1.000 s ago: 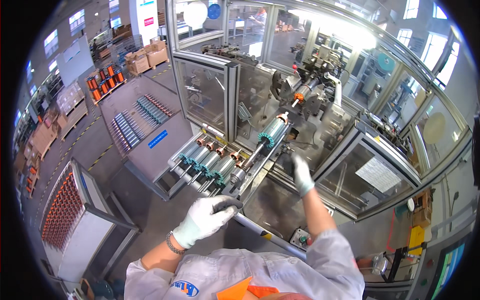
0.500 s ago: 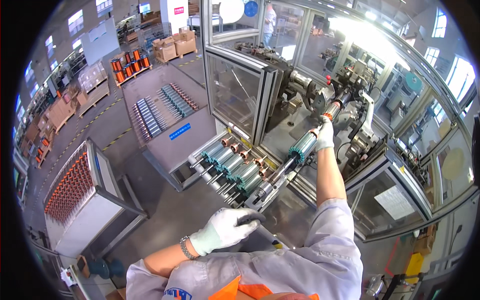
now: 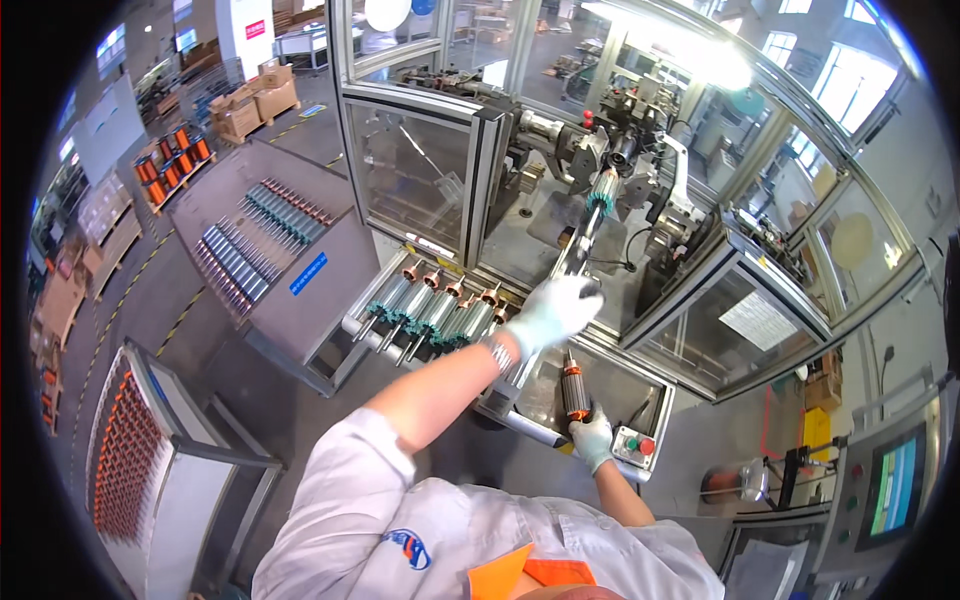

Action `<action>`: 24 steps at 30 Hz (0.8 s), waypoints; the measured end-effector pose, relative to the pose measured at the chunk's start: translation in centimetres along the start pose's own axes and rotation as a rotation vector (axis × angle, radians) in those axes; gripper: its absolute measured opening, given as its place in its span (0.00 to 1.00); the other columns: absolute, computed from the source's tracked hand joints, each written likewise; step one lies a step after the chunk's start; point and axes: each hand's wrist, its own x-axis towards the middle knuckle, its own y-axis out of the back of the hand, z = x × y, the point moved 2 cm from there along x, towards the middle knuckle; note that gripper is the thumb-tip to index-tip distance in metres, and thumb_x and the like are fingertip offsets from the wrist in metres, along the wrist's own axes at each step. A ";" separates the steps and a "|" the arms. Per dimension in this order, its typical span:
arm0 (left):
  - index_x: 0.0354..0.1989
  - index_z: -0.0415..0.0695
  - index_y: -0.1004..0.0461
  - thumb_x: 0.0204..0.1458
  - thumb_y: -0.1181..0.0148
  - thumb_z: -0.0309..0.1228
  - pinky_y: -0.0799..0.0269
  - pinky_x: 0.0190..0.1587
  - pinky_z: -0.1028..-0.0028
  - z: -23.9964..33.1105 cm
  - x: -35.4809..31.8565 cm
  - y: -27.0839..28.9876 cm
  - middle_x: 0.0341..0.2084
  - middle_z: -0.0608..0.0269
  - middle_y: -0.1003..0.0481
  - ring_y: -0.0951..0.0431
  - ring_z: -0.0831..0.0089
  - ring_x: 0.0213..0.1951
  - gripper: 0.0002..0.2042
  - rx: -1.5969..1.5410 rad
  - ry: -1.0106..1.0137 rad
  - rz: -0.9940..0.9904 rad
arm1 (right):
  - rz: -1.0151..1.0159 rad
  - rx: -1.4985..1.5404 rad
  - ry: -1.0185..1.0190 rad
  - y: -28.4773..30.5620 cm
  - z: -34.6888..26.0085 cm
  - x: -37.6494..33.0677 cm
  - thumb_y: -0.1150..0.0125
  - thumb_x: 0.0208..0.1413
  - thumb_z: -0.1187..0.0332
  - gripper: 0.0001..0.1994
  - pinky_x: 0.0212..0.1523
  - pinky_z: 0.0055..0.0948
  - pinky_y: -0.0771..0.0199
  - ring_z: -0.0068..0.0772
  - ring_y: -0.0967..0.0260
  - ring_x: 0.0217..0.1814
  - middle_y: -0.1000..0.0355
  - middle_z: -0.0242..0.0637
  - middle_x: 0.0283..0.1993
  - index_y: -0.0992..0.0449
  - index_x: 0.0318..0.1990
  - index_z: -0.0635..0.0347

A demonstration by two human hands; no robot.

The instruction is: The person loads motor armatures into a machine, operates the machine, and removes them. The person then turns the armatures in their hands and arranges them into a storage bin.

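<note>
My right hand [image 3: 591, 440], in a light glove, is closed around the lower end of a wound motor armature [image 3: 573, 388] with orange windings and a dark core, held at a metal tray. My left hand [image 3: 556, 312], gloved and with a watch at the wrist, reaches forward over the machine's feed rail [image 3: 580, 245]. Its fingers are blurred, and what they touch cannot be made out. Beyond it, an armature with teal insulation [image 3: 603, 192] sits at the far end of the rail, by the machine head [image 3: 622, 150].
Several unwound armatures [image 3: 432, 308] lie side by side on a rack left of the rail. A control box with red and green buttons [image 3: 636, 445] stands on the tray's right corner [image 3: 655, 385]. More armatures lie on a table [image 3: 340, 245] at left. Framed machine doors [image 3: 415, 180] flank the opening.
My right hand has come back from the machine to the tray with the wound armature. My left hand has moved forward to the rail. The teal armature is now farther in.
</note>
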 end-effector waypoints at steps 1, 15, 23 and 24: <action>0.45 0.41 0.21 0.57 0.44 0.42 0.24 0.39 0.65 0.0 1.8 0.1 0.29 0.52 0.20 0.19 0.62 0.31 0.17 -0.042 0.074 -0.070 | 0.014 -0.001 -0.006 -0.2 -0.3 -0.3 0.39 0.40 0.70 0.36 0.50 0.37 0.25 0.47 0.22 0.46 0.22 0.50 0.45 0.34 0.64 0.64; 0.47 0.48 0.22 0.57 0.41 0.38 0.23 0.41 0.62 -2.0 9.8 -1.8 0.33 0.54 0.19 0.18 0.56 0.37 0.13 0.111 -0.171 0.360 | 0.045 -0.240 -0.134 -0.7 -1.5 -0.9 0.38 0.42 0.59 0.35 0.48 0.47 0.25 0.58 0.23 0.44 0.22 0.56 0.42 0.33 0.63 0.56; 0.48 0.46 0.22 0.56 0.39 0.33 0.23 0.39 0.64 -1.8 10.0 -1.2 0.32 0.54 0.19 0.17 0.58 0.35 0.13 0.068 -0.359 0.403 | 0.047 -0.245 -0.143 -1.3 -0.5 -0.2 0.39 0.41 0.60 0.35 0.47 0.48 0.24 0.58 0.23 0.42 0.22 0.57 0.39 0.32 0.62 0.59; 0.48 0.46 0.22 0.56 0.39 0.33 0.23 0.39 0.64 -1.9 10.1 -1.2 0.32 0.54 0.19 0.17 0.58 0.35 0.13 0.075 -0.353 0.399 | 0.060 -0.234 -0.126 -1.3 -0.8 -0.2 0.39 0.40 0.61 0.35 0.46 0.49 0.24 0.59 0.23 0.42 0.22 0.57 0.39 0.31 0.61 0.60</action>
